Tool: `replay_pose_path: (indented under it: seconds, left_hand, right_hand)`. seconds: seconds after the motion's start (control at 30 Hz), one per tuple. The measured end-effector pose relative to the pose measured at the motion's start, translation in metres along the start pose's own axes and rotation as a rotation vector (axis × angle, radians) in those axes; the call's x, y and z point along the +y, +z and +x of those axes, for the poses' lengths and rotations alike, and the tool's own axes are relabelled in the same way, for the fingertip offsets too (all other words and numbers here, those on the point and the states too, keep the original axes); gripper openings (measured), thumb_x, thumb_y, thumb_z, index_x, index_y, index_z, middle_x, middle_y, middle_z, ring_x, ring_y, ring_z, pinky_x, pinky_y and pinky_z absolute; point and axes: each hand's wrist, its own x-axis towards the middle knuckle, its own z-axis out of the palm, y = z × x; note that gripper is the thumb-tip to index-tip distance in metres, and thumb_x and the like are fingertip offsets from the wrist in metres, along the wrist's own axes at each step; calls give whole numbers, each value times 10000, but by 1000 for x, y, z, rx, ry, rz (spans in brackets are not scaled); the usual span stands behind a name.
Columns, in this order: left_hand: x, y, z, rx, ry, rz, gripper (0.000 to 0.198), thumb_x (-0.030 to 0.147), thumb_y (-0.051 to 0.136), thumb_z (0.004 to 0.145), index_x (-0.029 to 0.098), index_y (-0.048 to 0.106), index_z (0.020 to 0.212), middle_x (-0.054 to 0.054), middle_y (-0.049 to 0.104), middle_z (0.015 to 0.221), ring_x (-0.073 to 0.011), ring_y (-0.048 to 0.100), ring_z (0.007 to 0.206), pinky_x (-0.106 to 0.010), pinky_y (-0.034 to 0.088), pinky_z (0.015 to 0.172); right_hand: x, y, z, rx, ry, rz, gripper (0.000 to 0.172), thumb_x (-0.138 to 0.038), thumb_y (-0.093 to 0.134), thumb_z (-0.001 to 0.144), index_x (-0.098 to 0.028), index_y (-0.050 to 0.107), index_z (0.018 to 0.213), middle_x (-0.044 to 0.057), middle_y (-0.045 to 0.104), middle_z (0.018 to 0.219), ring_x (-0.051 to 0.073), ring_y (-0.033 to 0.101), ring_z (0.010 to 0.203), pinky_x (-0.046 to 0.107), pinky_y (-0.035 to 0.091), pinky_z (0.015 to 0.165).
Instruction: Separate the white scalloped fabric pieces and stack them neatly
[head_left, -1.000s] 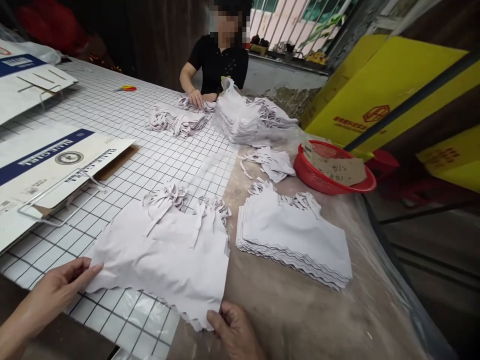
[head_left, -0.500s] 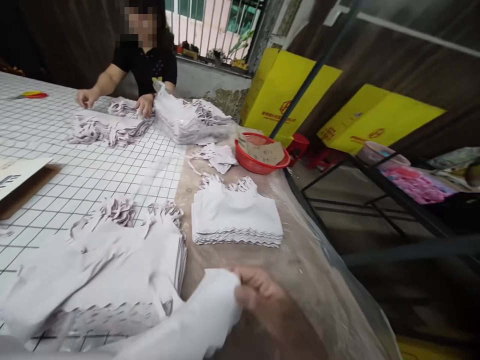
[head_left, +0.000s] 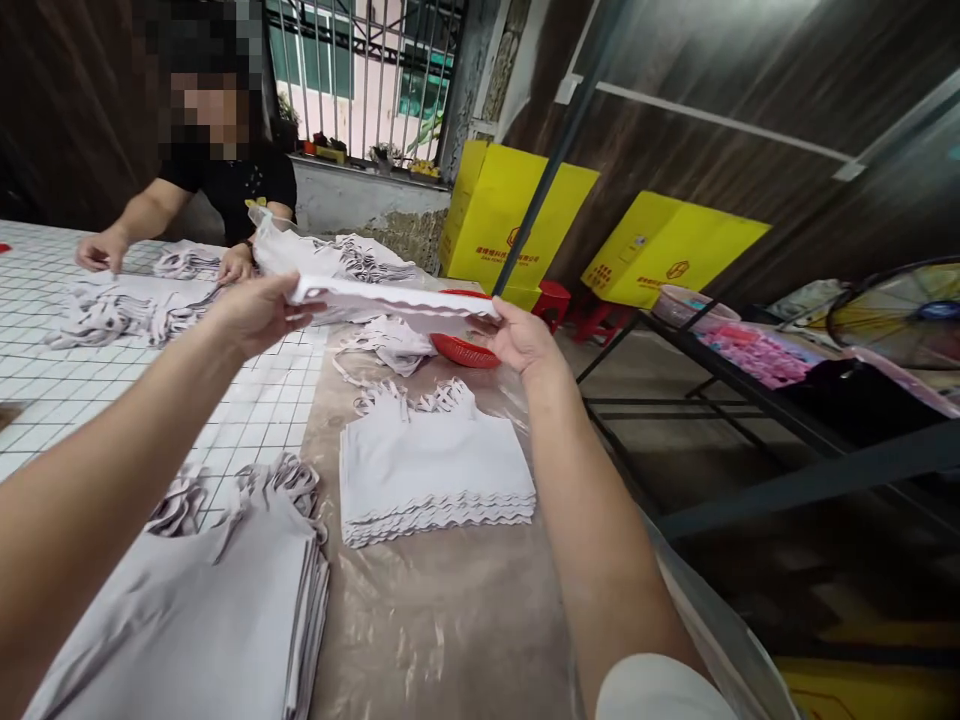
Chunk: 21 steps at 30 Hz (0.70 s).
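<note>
A white garment piece with a wavy lower edge is stretched sideways between my hands, raised above the table. My left hand pinches its left end, and my right hand grips the right end. Below it lies a neat stack of similar white garment pieces, straps pointing away from me and scalloped edges towards me. Nearer me on the left stands a taller stack of white garment pieces with bunched straps. These look like strappy tops, though the exact kind is hard to tell.
Across the gridded table a co-worker handles strapped pieces. A plastic-wrapped pile and a red basket, partly hidden, lie beyond my hands. Yellow boxes stand behind; a dark metal rack is at right.
Both hands have risen and reached forward, lifting the white piece from the near left stack and pulling it taut over the right stack. My left hand has come into view. The camera has turned.
</note>
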Motion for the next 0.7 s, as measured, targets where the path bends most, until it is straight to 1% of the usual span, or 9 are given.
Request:
replay_pose_path:
  seconds: [0.03,0.1,0.2,0.27,0.37,0.43,0.53,0.6,0.7]
  left_hand:
    - [-15,11,10,23,-114,-55,208,179,424,987,58,557,1092,-66,678,986,-104,678,802,-162,434,662]
    - [-47,28,26,77,-317,-92,132,139,444,959,91,566,975,-69,670,805,-108,640,606,-166,417,513]
    - [-81,46,37,75,-418,-67,136,106,443,935,113,575,905,-57,628,659,-131,597,500,-207,444,462]
    - [-84,54,40,66,-418,-71,146,112,445,930,113,583,882,-51,621,631,-132,587,486,-219,466,468]
    - [-68,60,39,52,-360,-118,157,125,440,935,115,575,856,-57,633,668,-133,623,529,-202,458,468]
    - [-55,60,28,24,-310,-174,146,117,445,932,120,556,838,-61,638,708,-145,670,595,-181,436,456]
    - [-50,53,-6,-50,-309,-207,130,108,466,923,115,558,830,-67,640,725,-147,683,626,-161,414,432]
    - [-61,46,-37,-101,-383,-171,124,109,492,911,97,592,838,-78,652,715,-123,644,576,-162,427,433]
    - [-92,35,-78,-173,-555,-61,135,138,573,875,86,618,758,-79,645,619,-80,517,455,-161,397,406]
  right_hand:
    - [11,-7,7,37,76,-23,106,-183,495,967,-177,585,910,-3,672,721,129,679,740,271,574,698]
    - [36,-19,15,97,214,-71,122,-156,477,969,-153,591,929,18,668,690,135,663,674,258,568,636]
    - [63,-33,19,136,294,-88,113,-110,481,952,-132,587,919,31,657,653,146,650,621,258,559,587]
    - [67,-39,22,150,291,-72,114,-104,484,949,-139,582,902,16,650,635,134,640,605,243,556,592]
    - [55,-49,23,148,247,-45,176,-147,445,980,-129,589,880,-9,641,628,97,632,591,209,541,637]
    - [42,-58,16,138,211,-28,219,-180,419,995,-123,600,885,-15,654,651,84,645,606,192,528,657]
    - [36,-78,-11,126,149,-17,144,-187,492,963,-141,621,917,10,698,711,117,677,650,199,532,602]
    - [44,-94,-39,118,131,-36,85,-188,562,919,-153,638,929,39,722,767,152,690,691,227,538,566]
    - [69,-118,-83,120,172,-137,88,-236,636,863,-163,661,904,51,721,803,169,671,691,248,522,538]
